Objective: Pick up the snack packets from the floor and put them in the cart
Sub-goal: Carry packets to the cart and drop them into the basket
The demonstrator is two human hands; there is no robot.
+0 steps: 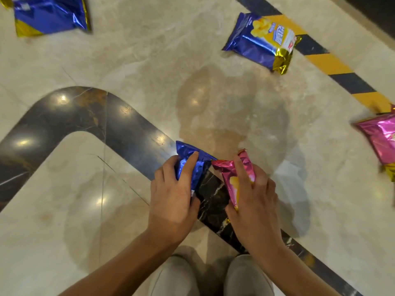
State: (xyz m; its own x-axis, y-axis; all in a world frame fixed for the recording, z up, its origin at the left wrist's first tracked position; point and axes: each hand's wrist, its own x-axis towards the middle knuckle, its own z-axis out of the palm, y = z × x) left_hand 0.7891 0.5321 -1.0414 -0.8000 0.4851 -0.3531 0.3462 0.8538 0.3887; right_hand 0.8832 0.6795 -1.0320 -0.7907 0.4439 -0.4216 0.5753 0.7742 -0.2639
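Your left hand (171, 195) grips a blue packet (191, 165); your right hand (254, 201) grips a pink packet (235, 178). Both hang above the dark floor band (128, 133), seemingly bound for the cart

warm, fairly bright light from overhead shows as round glare spots on the glossy floor (132, 67), most of them left of the hands, with a broad soft shadow lying just beyond and right of them. the foil packets (259, 42) flash specular highlights. motion blur smears the far corners and right edge, where wide-angle stretch grows.
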